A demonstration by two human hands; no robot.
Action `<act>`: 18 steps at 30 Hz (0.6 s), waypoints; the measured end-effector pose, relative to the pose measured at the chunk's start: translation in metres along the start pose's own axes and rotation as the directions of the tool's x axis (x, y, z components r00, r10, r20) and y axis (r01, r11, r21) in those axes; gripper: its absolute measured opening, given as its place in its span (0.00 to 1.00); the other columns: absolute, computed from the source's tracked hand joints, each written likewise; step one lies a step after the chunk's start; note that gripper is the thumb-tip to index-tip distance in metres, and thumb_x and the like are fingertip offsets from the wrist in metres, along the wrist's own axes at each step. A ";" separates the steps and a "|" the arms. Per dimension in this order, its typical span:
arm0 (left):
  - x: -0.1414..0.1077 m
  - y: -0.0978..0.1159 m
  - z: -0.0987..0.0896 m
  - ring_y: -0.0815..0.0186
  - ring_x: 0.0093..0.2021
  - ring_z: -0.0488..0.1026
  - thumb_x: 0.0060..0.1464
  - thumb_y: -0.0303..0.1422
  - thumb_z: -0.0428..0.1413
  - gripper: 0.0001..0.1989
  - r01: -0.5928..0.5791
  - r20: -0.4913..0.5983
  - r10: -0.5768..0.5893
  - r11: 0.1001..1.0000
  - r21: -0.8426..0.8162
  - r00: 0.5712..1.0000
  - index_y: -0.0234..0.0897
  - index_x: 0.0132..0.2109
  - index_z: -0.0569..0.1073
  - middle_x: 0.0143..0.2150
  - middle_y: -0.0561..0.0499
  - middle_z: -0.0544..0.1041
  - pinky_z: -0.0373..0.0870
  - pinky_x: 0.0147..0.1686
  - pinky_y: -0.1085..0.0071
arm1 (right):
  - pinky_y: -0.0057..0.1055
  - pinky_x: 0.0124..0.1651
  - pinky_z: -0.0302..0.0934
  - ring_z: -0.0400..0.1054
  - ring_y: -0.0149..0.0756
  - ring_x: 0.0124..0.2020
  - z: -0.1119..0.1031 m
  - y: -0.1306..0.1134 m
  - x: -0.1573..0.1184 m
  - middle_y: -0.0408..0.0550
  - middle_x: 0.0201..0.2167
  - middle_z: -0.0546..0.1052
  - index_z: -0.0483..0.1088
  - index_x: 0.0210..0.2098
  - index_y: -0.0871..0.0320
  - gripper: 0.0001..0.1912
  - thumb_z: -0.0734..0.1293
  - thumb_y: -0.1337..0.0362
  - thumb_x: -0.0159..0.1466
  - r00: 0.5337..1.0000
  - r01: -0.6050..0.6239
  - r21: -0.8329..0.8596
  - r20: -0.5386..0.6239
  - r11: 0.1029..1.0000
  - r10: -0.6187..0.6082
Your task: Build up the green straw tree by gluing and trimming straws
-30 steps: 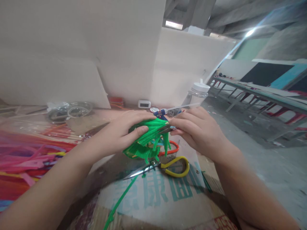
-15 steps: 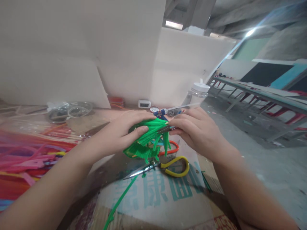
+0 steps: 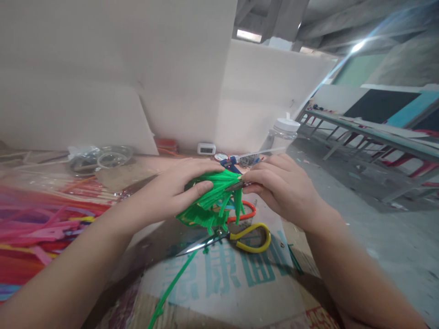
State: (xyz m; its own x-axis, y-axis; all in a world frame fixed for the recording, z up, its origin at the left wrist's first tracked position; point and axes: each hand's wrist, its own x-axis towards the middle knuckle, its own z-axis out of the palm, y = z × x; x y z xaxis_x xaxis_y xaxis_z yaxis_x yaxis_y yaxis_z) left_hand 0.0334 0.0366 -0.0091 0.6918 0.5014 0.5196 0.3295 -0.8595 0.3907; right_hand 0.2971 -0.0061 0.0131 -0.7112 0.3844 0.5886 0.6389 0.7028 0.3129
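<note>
Nearest me, on the printed board (image 3: 267,301): 1 loose green strand (image 3: 176,278), slanting toward the scissors. Scissors (image 3: 255,250), yellow loop to my right, blade pointing left, lying close under my hands, probably to be within easy reach. 1 red loop (image 3: 253,208) just beyond; whether it belongs with them, I cannot tell.

To my left: assorted pink and red strips (image 3: 44,230), spread aside, perhaps to leave working room.

Above the scissors, between my hands: 1 green bundle (image 3: 214,194), ends hanging. Left hand (image 3: 174,187): curled over it, thumb on the near side, apparently to steady the strands. Right hand (image 3: 286,187): fingertips narrowed on 1 thin metal tool (image 3: 236,185), its tip at the bundle's right end, likely gripped short for control.

Behind: 1 blue item (image 3: 229,163), kind unclear; 1 white timer (image 3: 206,149); 1 lidded bottle (image 3: 286,130), upright.

Farthest, right: long table (image 3: 377,131), red stools (image 3: 404,165).
</note>
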 end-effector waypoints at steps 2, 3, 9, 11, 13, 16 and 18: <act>0.000 -0.001 0.000 0.54 0.63 0.68 0.67 0.42 0.49 0.20 0.006 0.004 -0.006 1.000 0.006 1.000 0.46 0.61 0.69 0.63 0.50 0.72 0.63 0.65 0.55 | 0.35 0.39 0.54 0.65 0.38 0.35 -0.003 0.001 0.000 0.45 0.31 0.78 0.71 0.44 0.55 0.12 0.61 0.55 0.72 1.000 -0.023 0.031 0.018 0.999 0.023; -0.001 -0.002 -0.001 0.55 0.63 0.68 0.67 0.42 0.49 0.20 0.013 0.005 -0.013 1.000 0.009 1.000 0.46 0.62 0.69 0.64 0.50 0.72 0.63 0.65 0.55 | 0.35 0.40 0.54 0.66 0.38 0.35 -0.004 0.002 0.000 0.46 0.31 0.78 0.71 0.44 0.55 0.13 0.61 0.55 0.72 0.999 -0.037 0.042 0.019 0.998 0.037; -0.002 -0.006 -0.001 0.55 0.63 0.68 0.67 0.42 0.49 0.21 0.048 0.007 -0.048 0.999 0.004 0.999 0.44 0.63 0.69 0.64 0.49 0.72 0.63 0.65 0.57 | 0.35 0.40 0.54 0.65 0.38 0.36 -0.004 0.003 -0.001 0.46 0.32 0.77 0.71 0.44 0.55 0.11 0.62 0.56 0.71 0.998 -0.044 0.012 0.034 0.999 0.044; -0.002 -0.005 -0.001 0.56 0.63 0.68 0.67 0.41 0.49 0.21 0.044 0.004 -0.044 0.999 0.013 0.999 0.42 0.63 0.69 0.64 0.49 0.72 0.63 0.64 0.58 | 0.35 0.40 0.53 0.64 0.38 0.35 -0.001 0.003 -0.002 0.46 0.32 0.77 0.70 0.45 0.55 0.10 0.62 0.57 0.71 1.000 -0.021 -0.002 0.014 1.000 0.021; -0.001 -0.003 -0.001 0.56 0.63 0.68 0.67 0.41 0.49 0.21 0.043 0.000 -0.043 0.999 0.020 0.999 0.42 0.63 0.69 0.64 0.48 0.72 0.63 0.64 0.58 | 0.34 0.38 0.52 0.63 0.38 0.34 0.002 0.002 -0.002 0.45 0.31 0.76 0.70 0.45 0.55 0.10 0.62 0.57 0.71 1.000 -0.012 -0.013 -0.009 1.000 0.012; -0.001 -0.003 -0.001 0.56 0.63 0.68 0.67 0.41 0.49 0.21 0.039 0.001 -0.039 0.999 0.025 0.999 0.43 0.63 0.69 0.64 0.48 0.72 0.63 0.64 0.58 | 0.34 0.37 0.51 0.63 0.38 0.33 0.003 0.001 -0.001 0.45 0.30 0.75 0.70 0.45 0.55 0.10 0.63 0.56 0.71 1.000 -0.021 -0.017 -0.017 1.000 0.021; -0.001 -0.003 -0.001 0.56 0.63 0.68 0.67 0.41 0.49 0.21 0.031 0.006 -0.031 0.999 0.028 1.000 0.43 0.63 0.69 0.64 0.49 0.72 0.63 0.64 0.58 | 0.34 0.37 0.52 0.63 0.38 0.33 0.002 0.001 -0.001 0.45 0.30 0.75 0.70 0.44 0.55 0.10 0.63 0.56 0.71 1.000 -0.025 -0.009 -0.012 1.000 0.025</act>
State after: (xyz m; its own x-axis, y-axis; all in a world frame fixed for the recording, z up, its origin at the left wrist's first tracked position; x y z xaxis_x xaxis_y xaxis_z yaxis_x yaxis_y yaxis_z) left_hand 0.0308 0.0387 -0.0101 0.6850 0.5271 0.5029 0.3686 -0.8462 0.3849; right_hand 0.2974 -0.0045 0.0112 -0.6912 0.3945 0.6055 0.6594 0.6872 0.3049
